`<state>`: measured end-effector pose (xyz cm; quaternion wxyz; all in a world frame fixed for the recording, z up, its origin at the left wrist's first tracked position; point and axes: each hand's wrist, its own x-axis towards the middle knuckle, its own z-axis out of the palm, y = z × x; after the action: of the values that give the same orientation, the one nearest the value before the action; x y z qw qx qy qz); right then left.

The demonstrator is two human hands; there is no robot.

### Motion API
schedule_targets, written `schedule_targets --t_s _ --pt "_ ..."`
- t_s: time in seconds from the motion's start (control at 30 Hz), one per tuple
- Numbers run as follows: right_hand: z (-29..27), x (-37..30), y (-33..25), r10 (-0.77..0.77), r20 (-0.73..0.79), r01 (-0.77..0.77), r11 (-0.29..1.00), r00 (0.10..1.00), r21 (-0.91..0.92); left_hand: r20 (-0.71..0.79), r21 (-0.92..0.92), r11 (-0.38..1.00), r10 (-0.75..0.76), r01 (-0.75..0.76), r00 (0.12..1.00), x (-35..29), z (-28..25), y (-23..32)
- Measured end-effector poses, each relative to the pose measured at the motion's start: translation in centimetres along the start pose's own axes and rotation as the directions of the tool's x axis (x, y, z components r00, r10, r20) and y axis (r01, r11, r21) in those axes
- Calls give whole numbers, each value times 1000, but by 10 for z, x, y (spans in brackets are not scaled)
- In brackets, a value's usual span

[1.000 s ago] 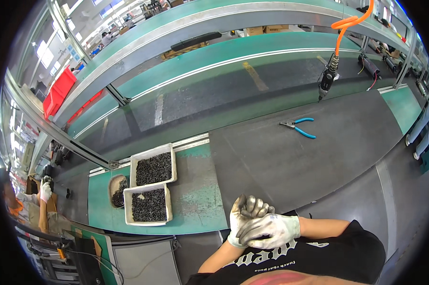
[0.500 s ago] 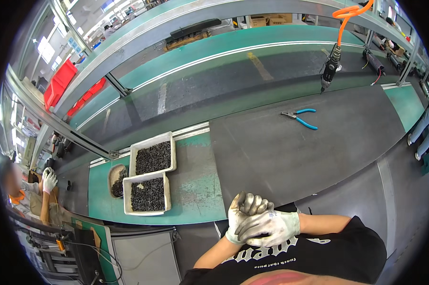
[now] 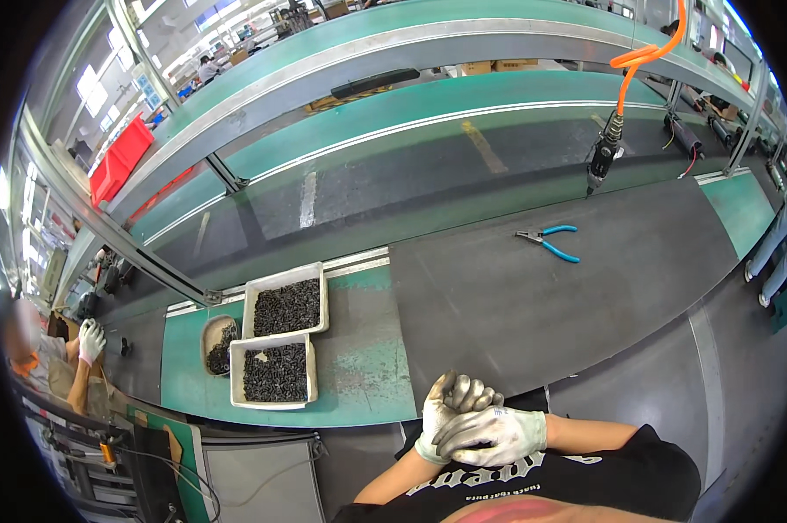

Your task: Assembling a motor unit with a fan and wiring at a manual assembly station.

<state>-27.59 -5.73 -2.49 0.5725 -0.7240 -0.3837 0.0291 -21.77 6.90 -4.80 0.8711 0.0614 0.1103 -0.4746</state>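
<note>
At the near edge of the workbench my two gloved hands are clasped together in front of me, in white gloves with dark-stained fingers. My left hand (image 3: 453, 399) is closed, its fingers curled, and no object shows in it. Across its lower part lies my right hand (image 3: 496, 437), with its fingers wrapped round the left hand. The palms are hidden. Blue-handled pliers (image 3: 552, 243) lie on the black mat (image 3: 533, 301), beyond my hands and apart from them.
To the left, two white bins (image 3: 323, 301) of small black parts stand beside a smaller tray (image 3: 209, 342). A black power screwdriver (image 3: 603, 159) hangs from an orange coiled hose (image 3: 637, 57). Behind the bench runs a dark conveyor (image 3: 367, 170). Far left, a person's gloved hands (image 3: 90, 340) are at work.
The view has tilted up slightly, so the bench and its things sit lower in the picture. My hands remain clasped in the same pose.
</note>
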Motion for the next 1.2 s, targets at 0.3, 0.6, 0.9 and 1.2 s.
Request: schedule_targets --t_s 0.3,0.6,0.9,1.2 --pt "-6 8 1 -23 -69 30 994 997 103 -21 150 988 23 -20 1000 5 8 6" --pt "-21 22 -27 -33 161 20 996 986 83 78 -4 992 129 -129 988 -14 21 4" --pt "-31 28 -59 -54 522 -13 992 851 123 232 211 975 23 -73 972 -34 33 1" --pt "-54 45 -61 -39 422 17 998 906 57 342 348 888 179 -301 923 -23 50 16"
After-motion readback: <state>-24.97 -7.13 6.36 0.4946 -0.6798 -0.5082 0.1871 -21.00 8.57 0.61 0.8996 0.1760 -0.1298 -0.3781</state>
